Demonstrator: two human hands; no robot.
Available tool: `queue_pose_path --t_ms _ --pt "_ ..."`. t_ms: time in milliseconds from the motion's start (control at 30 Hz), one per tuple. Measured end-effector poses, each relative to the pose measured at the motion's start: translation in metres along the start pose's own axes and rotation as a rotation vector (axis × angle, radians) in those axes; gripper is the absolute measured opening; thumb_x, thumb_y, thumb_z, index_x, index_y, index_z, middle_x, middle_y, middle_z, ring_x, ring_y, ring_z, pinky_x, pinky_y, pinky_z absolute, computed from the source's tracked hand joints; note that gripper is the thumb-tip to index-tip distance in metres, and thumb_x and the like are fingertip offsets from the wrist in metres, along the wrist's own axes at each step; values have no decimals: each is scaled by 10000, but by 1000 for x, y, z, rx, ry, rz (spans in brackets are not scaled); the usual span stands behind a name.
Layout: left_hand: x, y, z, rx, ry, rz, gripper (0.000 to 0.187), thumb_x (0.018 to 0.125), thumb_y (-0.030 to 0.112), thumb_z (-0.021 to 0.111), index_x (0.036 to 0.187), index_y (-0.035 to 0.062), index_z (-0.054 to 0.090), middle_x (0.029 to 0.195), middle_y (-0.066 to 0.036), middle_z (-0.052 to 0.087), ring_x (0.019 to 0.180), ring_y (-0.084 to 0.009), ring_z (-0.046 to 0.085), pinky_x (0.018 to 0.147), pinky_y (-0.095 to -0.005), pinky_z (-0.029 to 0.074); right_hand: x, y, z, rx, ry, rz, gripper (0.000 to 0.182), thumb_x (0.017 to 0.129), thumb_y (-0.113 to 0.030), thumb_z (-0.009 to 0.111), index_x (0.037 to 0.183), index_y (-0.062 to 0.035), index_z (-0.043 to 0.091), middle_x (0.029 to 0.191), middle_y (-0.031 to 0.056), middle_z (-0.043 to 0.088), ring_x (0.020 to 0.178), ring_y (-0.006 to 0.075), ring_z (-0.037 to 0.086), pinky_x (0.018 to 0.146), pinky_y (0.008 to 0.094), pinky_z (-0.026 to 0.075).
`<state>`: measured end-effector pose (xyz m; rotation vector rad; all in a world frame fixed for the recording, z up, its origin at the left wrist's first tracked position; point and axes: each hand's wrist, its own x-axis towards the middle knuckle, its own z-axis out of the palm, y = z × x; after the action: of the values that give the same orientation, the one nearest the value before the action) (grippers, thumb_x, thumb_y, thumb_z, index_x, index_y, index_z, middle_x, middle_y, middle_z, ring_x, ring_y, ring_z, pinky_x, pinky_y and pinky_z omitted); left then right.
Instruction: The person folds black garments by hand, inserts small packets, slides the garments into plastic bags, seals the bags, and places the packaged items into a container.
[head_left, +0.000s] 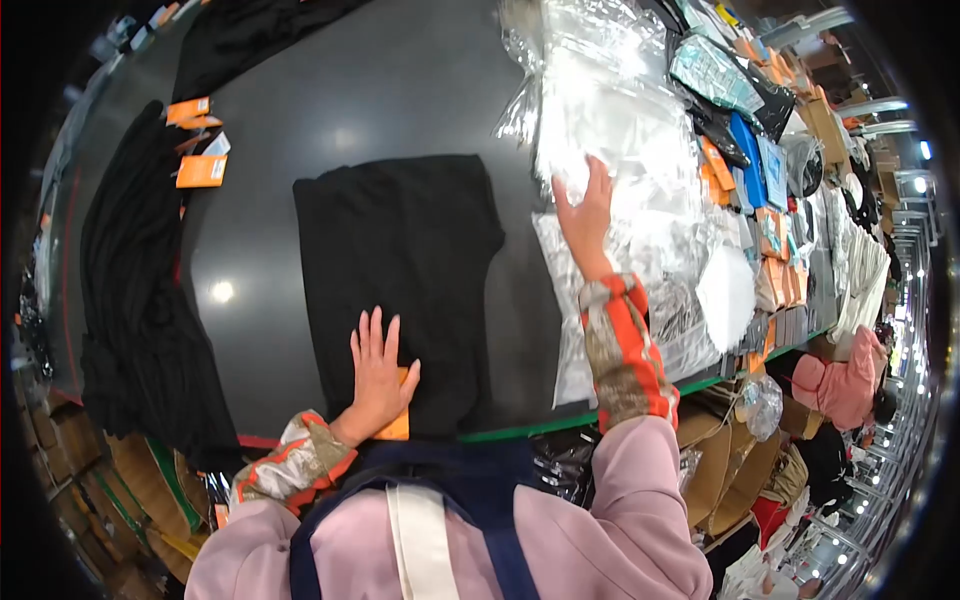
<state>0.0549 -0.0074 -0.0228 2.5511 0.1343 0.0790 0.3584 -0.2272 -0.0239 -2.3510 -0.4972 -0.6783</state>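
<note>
Left grip (377, 383) lies spread on folded matte black cloth (402, 245), right grip (587, 218), splayed, seemingly touching glossy crinkled plastic (638, 135).

The table (420, 95), dark grey and reflecting lights, carries a flat black garment (400, 245) under the left hand (378, 375). Well to that hand's left lies a long heap of black cloth (140, 270), with more dark fabric (250, 40) farther beyond the hand. Clear plastic bags (610, 110) spread around and beyond the right hand (588, 220).

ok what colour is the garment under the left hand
The garment is black, seen best in the head view.
</note>
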Motion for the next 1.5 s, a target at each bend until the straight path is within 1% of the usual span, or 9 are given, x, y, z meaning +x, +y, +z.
queue_pose_path --t_ms 200,467,633,700,833,1000,1167,1433,1500 --pt "7 -2 12 288 -157 8 635 731 231 604 1316 45 440 1416 -240 291 1323 -448 224 1049 -615 153 45 88 64 -327 -33 10 554 809 -342 665 1175 45 512 1128 234 557 1031 386 528 854 444 432" --pt "6 -14 -5 282 -201 -58 647 717 163 571 1325 16 406 1417 -248 284 1335 -454 200 1051 -631 116 102 87 25 671 237 761 232 878 -223 594 865 -13 692 623 -40 496 532 49 418 486 200 322" --pt "44 29 -18 -402 88 -139 686 771 147 556 1392 17 294 1430 -228 276 1352 -384 246 1085 -541 174 71 -53 21 926 -623 784 140 827 -173 605 885 -62 667 611 -6 553 557 80 508 503 236 400" --pt "75 41 -18 -1005 134 -335 577 878 210 501 1382 11 304 1416 -179 329 1285 -310 390 1069 -427 298 16 -97 52 856 -686 108 126 802 -161 576 842 -58 636 769 93 616 724 233 597 658 370 470" --pt "108 -10 3 -1909 -7 -669 439 960 370 393 1235 39 482 1198 -136 558 1069 -273 564 939 -409 444 -61 -179 47 788 -828 112 215 822 -146 544 1003 -34 577 933 156 612 912 345 574 799 399 461" --pt "95 -74 -24 -1827 -108 -722 460 928 354 427 1124 -50 527 1093 -162 604 1007 -296 581 928 -413 443 -119 -216 -16 665 -310 -116 466 822 -207 596 1212 13 468 1213 214 487 1142 392 453 958 453 377" --pt "74 -46 -74 -1833 -361 -1025 398 881 338 527 1082 -5 550 938 -97 606 873 -252 595 847 -346 472 -138 -200 -27 266 -339 -349 301 739 -137 568 1022 -33 557 912 70 538 905 221 536 787 336 424" --pt "46 -174 -95 -2050 -829 -429 387 896 261 550 1205 36 490 979 -74 571 914 -219 581 828 -319 470 -150 -210 -36 180 -316 -372 213 711 -147 594 896 -45 570 850 64 527 851 225 526 735 334 428" --pt "28 -168 -107 -1691 -172 -609 229 950 177 473 1105 29 555 678 31 475 479 -29 363 397 -150 272 -159 -220 -31 193 -350 -363 168 764 -154 583 892 -46 563 848 76 540 850 236 539 737 342 426"
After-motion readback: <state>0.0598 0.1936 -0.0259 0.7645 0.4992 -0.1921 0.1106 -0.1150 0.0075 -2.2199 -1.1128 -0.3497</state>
